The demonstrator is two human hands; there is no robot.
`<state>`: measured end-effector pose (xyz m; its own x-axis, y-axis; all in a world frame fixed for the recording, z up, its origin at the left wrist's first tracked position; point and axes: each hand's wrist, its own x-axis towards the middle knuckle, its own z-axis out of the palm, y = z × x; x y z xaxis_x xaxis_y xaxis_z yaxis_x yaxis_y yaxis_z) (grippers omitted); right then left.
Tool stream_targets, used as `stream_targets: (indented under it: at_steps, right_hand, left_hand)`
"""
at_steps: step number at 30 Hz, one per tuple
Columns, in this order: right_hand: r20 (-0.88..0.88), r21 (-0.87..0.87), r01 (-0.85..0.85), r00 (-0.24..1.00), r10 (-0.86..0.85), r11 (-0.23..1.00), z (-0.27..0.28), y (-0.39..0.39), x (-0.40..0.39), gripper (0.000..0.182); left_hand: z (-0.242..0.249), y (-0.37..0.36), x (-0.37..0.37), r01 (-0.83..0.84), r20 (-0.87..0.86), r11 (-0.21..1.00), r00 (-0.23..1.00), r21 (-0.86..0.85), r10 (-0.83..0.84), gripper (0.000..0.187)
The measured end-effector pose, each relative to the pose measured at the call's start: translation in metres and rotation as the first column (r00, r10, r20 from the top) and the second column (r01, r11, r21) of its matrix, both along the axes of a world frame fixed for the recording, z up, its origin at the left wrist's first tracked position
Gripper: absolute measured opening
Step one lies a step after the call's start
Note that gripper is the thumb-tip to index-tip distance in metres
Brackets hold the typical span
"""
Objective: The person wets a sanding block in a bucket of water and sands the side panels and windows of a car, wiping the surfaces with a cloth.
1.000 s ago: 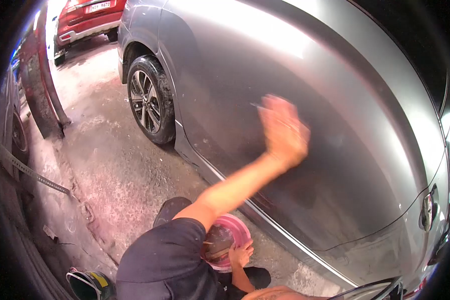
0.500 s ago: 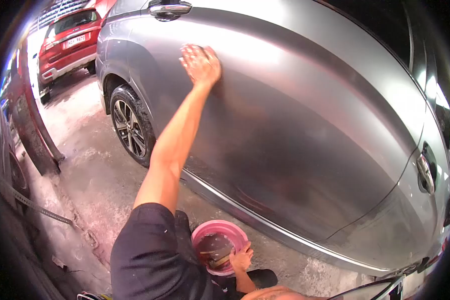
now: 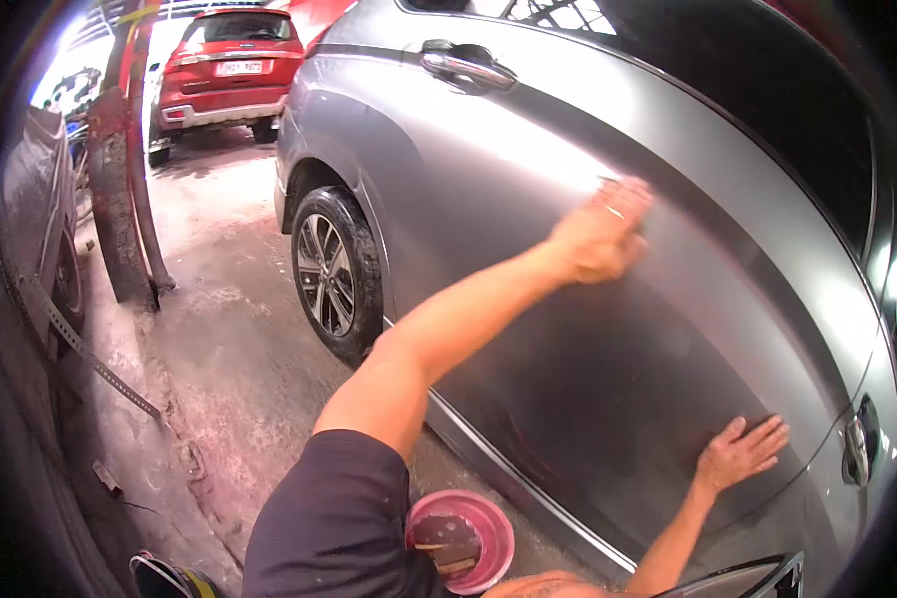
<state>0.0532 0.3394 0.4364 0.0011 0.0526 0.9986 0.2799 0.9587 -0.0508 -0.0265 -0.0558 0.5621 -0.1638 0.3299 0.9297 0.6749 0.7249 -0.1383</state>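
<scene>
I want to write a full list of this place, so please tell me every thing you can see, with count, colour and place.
car: one, grey, right and centre
door handles: two, shiny, on the grey car
wheel: one, black and silver, on the grey car
second car: one, red, upper left
tub: one, pink, on the floor at bottom centre
bucket: one, dark, bottom left, partly cut off
posts: two, dark and reddish, left
strip with holes: one, grey, left
floor: one, greyish pink, left and centre
sleeve: one, dark, bottom
hands: two, bare; left and right at the grey car's side
</scene>
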Motion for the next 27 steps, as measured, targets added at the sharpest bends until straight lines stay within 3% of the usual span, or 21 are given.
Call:
stream_targets:
  at_steps: [1,3,4,6,12,14,15,17,18,19,20,22,25,26,27]
  right_hand:
    - [0.033,0.007,0.013,0.999,-0.014,1.0,0.003,0.007,0.0,0.061]
    - [0.044,0.028,0.029,0.999,-0.03,0.999,0.002,0.015,-0.002,0.061]
    - [0.058,0.058,0.014,0.998,-0.017,0.998,-0.002,0.02,0.0,0.061]
    - [0.07,0.085,0.003,0.998,-0.009,0.996,-0.007,0.028,0.0,0.061]
    - [0.025,0.139,0.008,1.0,-0.012,0.99,-0.005,0.027,-0.003,0.061]
    - [0.035,0.134,0.024,0.999,-0.029,0.991,-0.011,0.03,-0.007,0.062]
    - [0.036,0.136,0.016,0.999,-0.021,0.991,-0.009,0.032,-0.007,0.062]
    - [0.028,0.122,0.035,0.999,-0.038,0.992,-0.01,0.035,-0.003,0.063]
    - [0.03,0.13,0.022,0.999,-0.026,0.991,-0.008,0.033,-0.001,0.063]
    - [0.028,0.141,0.0,1.0,-0.004,0.99,-0.006,0.03,-0.003,0.063]
    - [0.017,0.136,-0.005,1.0,0.003,0.991,-0.004,0.029,-0.006,0.063]
    - [0.024,0.156,0.032,0.999,-0.036,0.987,-0.006,0.032,-0.004,0.063]
    - [0.028,0.141,0.04,0.999,-0.045,0.989,-0.006,0.031,-0.005,0.063]
    - [0.026,0.148,0.039,0.999,-0.043,0.988,-0.005,0.032,-0.004,0.063]
    - [0.042,0.124,0.034,0.998,-0.04,0.992,-0.006,0.032,-0.004,0.062]
  left_hand:
    - [-0.004,-0.035,-0.005,-0.116,-0.05,0.982,0.991,0.147,0.124,0.061]
    - [0.007,-0.105,-0.029,-0.301,0.122,0.907,0.953,0.293,0.277,0.062]
    - [0.012,-0.136,-0.048,-0.43,0.139,0.85,0.903,0.305,0.407,0.066]
    - [0.024,-0.172,-0.067,-0.551,0.306,0.75,0.833,0.367,0.462,0.071]
    - [0.05,-0.231,-0.094,-0.602,0.399,0.67,0.795,0.435,0.456,0.073]
    - [0.051,-0.246,-0.099,-0.689,0.414,0.572,0.725,0.446,0.551,0.07]
    - [0.052,-0.272,-0.105,-0.783,0.495,0.503,0.622,0.366,0.607,0.065]
    - [0.041,-0.32,-0.09,-0.848,0.538,0.486,0.516,0.211,0.666,0.06]
    - [0.031,-0.352,-0.094,-0.817,0.665,0.494,0.548,0.296,0.507,0.061]
    - [0.01,-0.384,-0.115,-0.881,0.663,0.388,0.463,0.272,0.588,0.063]
    - [0.013,-0.362,-0.079,-0.796,0.725,0.397,0.592,0.457,0.352,0.067]
    - [0.005,-0.388,-0.108,-0.792,0.657,0.322,0.61,0.519,0.442,0.068]
    - [0.024,-0.379,-0.109,-0.836,0.684,0.34,0.548,0.43,0.482,0.071]
    - [0.035,-0.339,-0.088,-0.853,0.618,0.378,0.522,0.361,0.587,0.069]
    - [0.049,-0.305,-0.058,-0.815,0.631,0.57,0.495,0.1,0.597,0.067]
